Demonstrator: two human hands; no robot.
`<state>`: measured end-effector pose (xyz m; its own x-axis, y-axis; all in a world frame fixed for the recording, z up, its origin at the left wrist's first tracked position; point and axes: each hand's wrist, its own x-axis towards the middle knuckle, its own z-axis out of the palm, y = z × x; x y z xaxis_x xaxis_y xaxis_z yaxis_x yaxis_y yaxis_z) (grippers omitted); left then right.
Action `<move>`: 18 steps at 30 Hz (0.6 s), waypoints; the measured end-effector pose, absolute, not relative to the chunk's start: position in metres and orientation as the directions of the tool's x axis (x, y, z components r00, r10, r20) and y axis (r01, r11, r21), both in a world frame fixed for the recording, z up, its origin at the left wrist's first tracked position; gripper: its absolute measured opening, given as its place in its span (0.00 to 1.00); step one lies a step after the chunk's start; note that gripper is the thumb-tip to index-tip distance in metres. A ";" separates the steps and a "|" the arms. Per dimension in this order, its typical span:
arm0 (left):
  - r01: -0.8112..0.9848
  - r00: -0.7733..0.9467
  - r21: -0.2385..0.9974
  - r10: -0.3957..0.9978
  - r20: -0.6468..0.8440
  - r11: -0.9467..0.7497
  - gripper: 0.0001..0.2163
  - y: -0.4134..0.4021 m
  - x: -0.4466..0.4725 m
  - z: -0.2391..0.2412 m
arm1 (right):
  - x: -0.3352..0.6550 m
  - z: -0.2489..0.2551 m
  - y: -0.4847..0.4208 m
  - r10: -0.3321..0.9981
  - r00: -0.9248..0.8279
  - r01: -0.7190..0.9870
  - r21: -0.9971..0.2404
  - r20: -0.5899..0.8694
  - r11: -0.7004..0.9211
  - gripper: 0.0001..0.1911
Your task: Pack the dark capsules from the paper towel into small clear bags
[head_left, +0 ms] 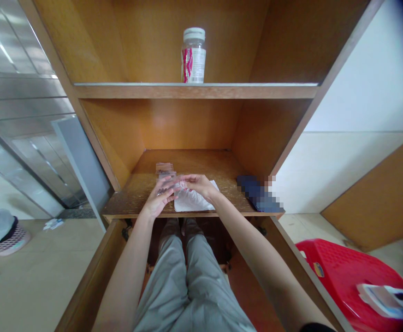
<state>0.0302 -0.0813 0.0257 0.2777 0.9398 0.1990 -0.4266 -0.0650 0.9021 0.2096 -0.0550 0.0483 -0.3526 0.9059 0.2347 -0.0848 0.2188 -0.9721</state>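
Above the front of the wooden shelf, my left hand (158, 198) has its fingers bent around what looks like a small clear plastic bag, with tiny dark pieces (160, 192) showing at the fingers. What those pieces are is too small to tell. My right hand (200, 185) meets it from the right, its fingertips pinching the bag's thin clear edge. Beneath the right hand lies a crumpled white sheet (193, 202), cloth or paper. Just beyond my left hand, small clear zip bags (164, 168) with reddish edges lie on the board.
A dark blue item (257, 192), partly pixelated, lies at the board's right. On the upper shelf stands a white-capped bottle (193, 57). Open cabinet doors flank my legs. A red plastic stool or bin (346, 276) stands right, and a lined waste basket (6, 237) left.
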 end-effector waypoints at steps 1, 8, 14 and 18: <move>-0.422 0.262 0.905 0.947 0.187 -0.062 0.21 -0.081 0.030 0.026 | 0.210 0.048 -0.054 0.910 -0.346 -0.083 -0.973 0.229 0.213 0.17; -0.411 0.185 0.909 0.970 0.156 -0.068 0.19 -0.081 0.031 0.028 | 0.197 0.028 -0.038 0.986 0.097 -0.256 -0.954 0.135 0.156 0.15; -0.354 0.177 0.931 0.971 0.158 -0.087 0.17 -0.079 0.025 0.037 | 0.173 0.013 -0.027 0.989 0.139 -0.342 -0.935 0.045 0.091 0.21; -0.248 0.225 0.965 0.964 0.143 -0.085 0.19 -0.079 0.017 0.050 | 0.165 0.013 -0.024 0.995 0.100 -0.434 -0.899 0.015 0.057 0.24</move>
